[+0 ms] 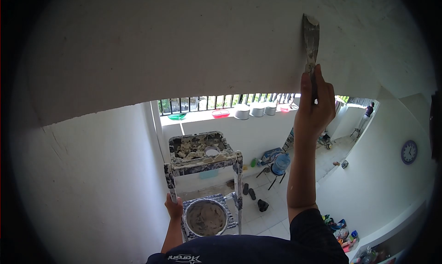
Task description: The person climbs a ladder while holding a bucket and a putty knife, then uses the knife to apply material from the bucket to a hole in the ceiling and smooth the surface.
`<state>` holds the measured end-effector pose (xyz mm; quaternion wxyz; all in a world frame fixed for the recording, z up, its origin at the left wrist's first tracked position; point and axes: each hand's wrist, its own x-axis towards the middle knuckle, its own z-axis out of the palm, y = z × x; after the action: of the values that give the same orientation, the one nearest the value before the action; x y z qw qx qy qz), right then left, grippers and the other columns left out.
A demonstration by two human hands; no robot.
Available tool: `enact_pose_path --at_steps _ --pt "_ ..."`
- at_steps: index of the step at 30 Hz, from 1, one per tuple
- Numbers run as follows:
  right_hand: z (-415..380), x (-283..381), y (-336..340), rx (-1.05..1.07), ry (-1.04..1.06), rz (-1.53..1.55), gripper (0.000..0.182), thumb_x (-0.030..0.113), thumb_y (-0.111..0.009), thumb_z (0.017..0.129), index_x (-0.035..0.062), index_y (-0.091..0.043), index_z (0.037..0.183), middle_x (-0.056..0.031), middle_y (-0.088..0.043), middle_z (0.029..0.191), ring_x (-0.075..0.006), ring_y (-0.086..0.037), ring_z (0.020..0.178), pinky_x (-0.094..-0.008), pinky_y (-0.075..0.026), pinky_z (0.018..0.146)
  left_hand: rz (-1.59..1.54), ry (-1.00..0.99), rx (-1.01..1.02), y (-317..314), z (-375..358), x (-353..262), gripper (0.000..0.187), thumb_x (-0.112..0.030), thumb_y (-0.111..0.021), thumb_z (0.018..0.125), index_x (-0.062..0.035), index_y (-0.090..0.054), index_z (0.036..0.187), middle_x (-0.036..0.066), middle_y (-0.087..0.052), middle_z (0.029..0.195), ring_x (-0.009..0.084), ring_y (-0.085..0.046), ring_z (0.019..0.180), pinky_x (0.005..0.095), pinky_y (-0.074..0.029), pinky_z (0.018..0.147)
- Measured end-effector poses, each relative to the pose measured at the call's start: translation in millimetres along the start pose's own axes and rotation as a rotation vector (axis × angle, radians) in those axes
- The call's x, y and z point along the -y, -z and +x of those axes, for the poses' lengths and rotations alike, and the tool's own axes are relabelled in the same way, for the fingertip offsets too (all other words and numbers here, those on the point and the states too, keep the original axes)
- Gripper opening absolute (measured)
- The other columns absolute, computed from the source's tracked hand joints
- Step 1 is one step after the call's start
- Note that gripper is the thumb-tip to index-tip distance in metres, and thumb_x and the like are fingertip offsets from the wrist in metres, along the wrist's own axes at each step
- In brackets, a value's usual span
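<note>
My right hand point(317, 98) is raised and closed around the handle of a putty knife point(311, 38). The blade points up near the white ceiling surface point(198, 47) and has pale filler on it; whether it touches cannot be told. Lower down, my left hand point(174, 206) grips the side rail of a stepladder point(238, 181) spattered with plaster. Beside that hand, a round container point(226, 224) of grey-white filler rests on a ladder step. The ladder's top tray point(184, 150) is crusted with dried filler and has a round hole.
Metal pots point(242, 111), a green basket point(177, 117) and a red basket point(220, 113) line the ledge by a barred window. Below stand a blue water jug point(281, 163) and slippers point(252, 193). A wall clock point(409, 152) hangs right; another person point(369, 110) is far off.
</note>
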<state>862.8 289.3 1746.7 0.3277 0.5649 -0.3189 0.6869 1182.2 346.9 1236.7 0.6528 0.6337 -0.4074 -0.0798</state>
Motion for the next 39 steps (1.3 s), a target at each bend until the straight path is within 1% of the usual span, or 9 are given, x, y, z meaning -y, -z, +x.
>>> enact_pose_path --at_steps 7,13,16,19,25,28,31,34,39 --pt "-13.8 -8.8 5.5 0.039 0.048 -0.02 0.033 0.02 -0.065 0.101 -0.0019 -0.067 0.126 -0.0064 -0.063 0.083 -0.0094 -0.059 0.067 -0.0269 -0.047 0.055 0.061 -0.083 -0.043 0.7 0.2 -5.9 0.014 -0.006 -0.06 0.08 0.0002 -0.051 0.089 0.018 -0.059 0.065 0.037 -0.063 0.059 0.0446 -0.05 0.058" --pt "20.5 -11.2 2.3 0.038 0.021 -0.053 0.034 0.023 -0.063 0.102 -0.0026 -0.067 0.125 -0.0067 -0.063 0.082 -0.011 -0.059 0.066 -0.029 -0.048 0.056 0.068 -0.054 -0.065 0.3 -1.2 -11.4 0.014 -0.006 -0.06 0.08 0.0006 -0.052 0.089 0.018 -0.059 0.065 0.0374 -0.063 0.059 0.0447 -0.05 0.059" --pt "1.6 -7.0 9.5 0.088 -0.017 -0.033 0.035 0.024 -0.062 0.103 -0.0024 -0.067 0.125 -0.0075 -0.063 0.083 -0.0125 -0.06 0.068 -0.0307 -0.048 0.058 0.117 -0.059 -0.115 0.1 -3.7 -19.9 0.014 -0.006 -0.061 0.08 0.0005 -0.053 0.09 0.018 -0.059 0.065 0.0379 -0.064 0.06 0.0448 -0.051 0.059" --pt "0.6 -9.9 12.7 0.082 -0.014 -0.036 0.036 0.025 -0.063 0.103 -0.0025 -0.066 0.126 -0.0079 -0.063 0.082 -0.0131 -0.061 0.069 -0.031 -0.048 0.058 0.023 -0.034 -0.035 2.1 0.6 -16.6 0.014 -0.006 -0.061 0.079 0.0002 -0.053 0.089 0.018 -0.059 0.064 0.0381 -0.065 0.06 0.0448 -0.051 0.06" --pt "25.6 -18.8 9.3 0.064 -0.013 -0.034 0.037 0.025 -0.064 0.102 -0.0023 -0.067 0.126 -0.0069 -0.063 0.08 -0.0127 -0.059 0.065 -0.0302 -0.048 0.058 0.143 -0.108 -0.135 -1.7 -2.7 -10.3 0.013 -0.006 -0.06 0.078 -0.0003 -0.052 0.087 0.019 -0.059 0.065 0.0397 -0.065 0.062 0.0458 -0.051 0.061" --pt "5.8 -22.9 8.3 0.038 0.002 0.002 0.036 0.025 -0.065 0.101 -0.0024 -0.068 0.124 -0.0078 -0.064 0.082 -0.0132 -0.06 0.067 -0.0296 -0.049 0.06 0.085 -0.036 -0.07 1.4 -1.6 -15.0 0.014 -0.007 -0.06 0.078 -0.0003 -0.052 0.087 0.019 -0.059 0.066 0.0409 -0.065 0.063 0.0462 -0.051 0.061" --pt "23.7 -24.3 11.0 0.066 -0.045 -0.015 0.035 0.024 -0.064 0.101 -0.0032 -0.069 0.123 -0.0089 -0.066 0.084 -0.0136 -0.063 0.07 -0.0285 -0.05 0.062 0.149 -0.054 -0.109 0.9 -3.3 -19.5 0.014 -0.006 -0.061 0.078 -0.0002 -0.052 0.087 0.019 -0.059 0.066 0.0415 -0.064 0.063 0.0463 -0.051 0.061" --pt "41.6 -30.5 8.6 0.062 -0.036 -0.014 0.035 0.024 -0.065 0.1 -0.0043 -0.069 0.122 -0.0101 -0.069 0.086 -0.0141 -0.066 0.072 -0.0287 -0.052 0.063 0.042 -0.025 -0.046 -0.4 -0.6 -4.2 0.014 -0.006 -0.061 0.078 0.0 -0.052 0.087 0.02 -0.059 0.066 0.0421 -0.064 0.063 0.0466 -0.051 0.061" --pt "28.5 -34.6 8.0 0.06 -0.066 0.024 0.04 0.027 -0.067 0.099 -0.0038 -0.068 0.124 -0.0129 -0.072 0.092 -0.0147 -0.068 0.075 -0.029 -0.053 0.063 0.057 -0.013 -0.066 -0.2 -3.4 -5.0 0.014 -0.006 -0.061 0.077 -0.0003 -0.051 0.087 0.019 -0.058 0.065 0.0403 -0.063 0.062 0.0461 -0.051 0.061"
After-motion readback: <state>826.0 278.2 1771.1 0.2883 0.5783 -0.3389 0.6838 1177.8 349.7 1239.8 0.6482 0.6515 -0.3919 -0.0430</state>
